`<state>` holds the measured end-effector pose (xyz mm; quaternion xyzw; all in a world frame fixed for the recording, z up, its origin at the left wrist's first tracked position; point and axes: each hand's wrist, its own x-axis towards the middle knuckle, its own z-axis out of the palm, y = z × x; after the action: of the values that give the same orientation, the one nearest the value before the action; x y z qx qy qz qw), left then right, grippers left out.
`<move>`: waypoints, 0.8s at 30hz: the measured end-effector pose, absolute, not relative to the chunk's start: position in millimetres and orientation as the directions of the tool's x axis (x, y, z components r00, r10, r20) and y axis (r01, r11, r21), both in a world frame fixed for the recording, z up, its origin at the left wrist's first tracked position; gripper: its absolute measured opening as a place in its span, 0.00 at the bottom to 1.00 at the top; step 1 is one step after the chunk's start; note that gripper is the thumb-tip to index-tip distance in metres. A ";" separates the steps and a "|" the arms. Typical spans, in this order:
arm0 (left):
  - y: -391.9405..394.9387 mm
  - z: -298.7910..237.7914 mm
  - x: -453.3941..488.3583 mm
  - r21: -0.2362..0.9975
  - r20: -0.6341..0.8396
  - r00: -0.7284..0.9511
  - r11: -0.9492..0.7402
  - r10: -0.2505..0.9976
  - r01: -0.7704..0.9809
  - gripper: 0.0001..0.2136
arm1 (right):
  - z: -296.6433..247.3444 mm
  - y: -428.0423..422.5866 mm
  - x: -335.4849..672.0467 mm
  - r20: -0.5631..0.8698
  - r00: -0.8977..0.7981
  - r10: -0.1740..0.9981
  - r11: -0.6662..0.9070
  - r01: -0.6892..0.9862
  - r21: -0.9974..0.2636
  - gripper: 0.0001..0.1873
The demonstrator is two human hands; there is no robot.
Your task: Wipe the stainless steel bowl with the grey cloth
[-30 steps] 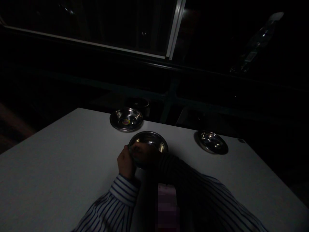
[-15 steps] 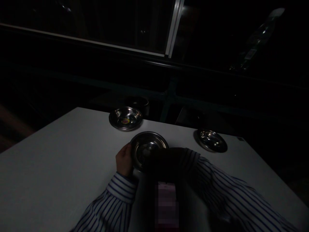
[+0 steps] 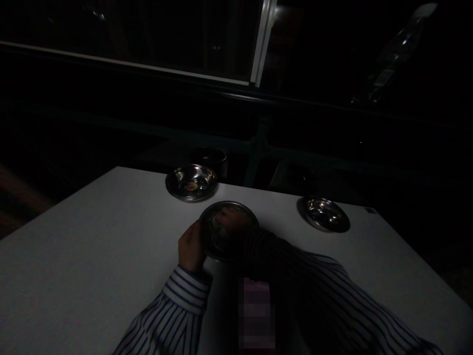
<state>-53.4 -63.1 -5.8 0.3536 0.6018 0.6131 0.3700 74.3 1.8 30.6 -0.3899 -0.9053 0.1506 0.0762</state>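
A round, shiny metal bowl [image 3: 236, 203] stands on the white table in front of me. At its left rim, my left hand [image 3: 190, 248] pinches the edge between thumb and fingers. My right hand [image 3: 233, 223] reaches over from the right and is down inside the bowl, fingers curled and in deep shadow. Under those fingers shows a pale, crumpled piece [image 3: 219, 232] that looks like cloth or tissue; the dimness hides its exact kind. Both wrists wear blue-and-white striped cuffs.
On the white table [image 3: 92, 256], stacked metal bowls [image 3: 191, 183] with a yellow sticker stand at the back left. Another metal bowl [image 3: 325, 214] is at the back right. A pinkish, blurred item [image 3: 255, 310] lies near me. A clear bottle [image 3: 397, 54] appears upper right.
My right hand has moved forward and left within the bowl, so its fingers now show near the middle. My left hand keeps its hold on the rim.
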 end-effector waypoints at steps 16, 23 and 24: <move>-65.4 3.5 -48.7 0.979 0.042 -0.511 0.067 0.859 0.193 0.17 | 28.4 -9.3 48.4 0.122 -0.556 0.822 0.477 0.556 -0.681 0.04; -66.1 10.2 -49.3 0.977 0.051 -0.517 0.064 0.855 0.202 0.17 | 26.4 -3.6 42.3 0.094 -0.559 0.824 0.432 0.512 -0.742 0.04; -66.0 10.6 -50.0 0.980 0.026 -0.545 0.085 0.838 0.178 0.17 | 23.9 -8.5 42.7 0.082 -0.596 0.799 0.444 0.493 -0.748 0.05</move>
<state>-50.0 -66.0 10.6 0.3762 0.6754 0.5622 0.2936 42.7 -8.5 23.9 -0.3931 -0.8214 0.3511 0.2178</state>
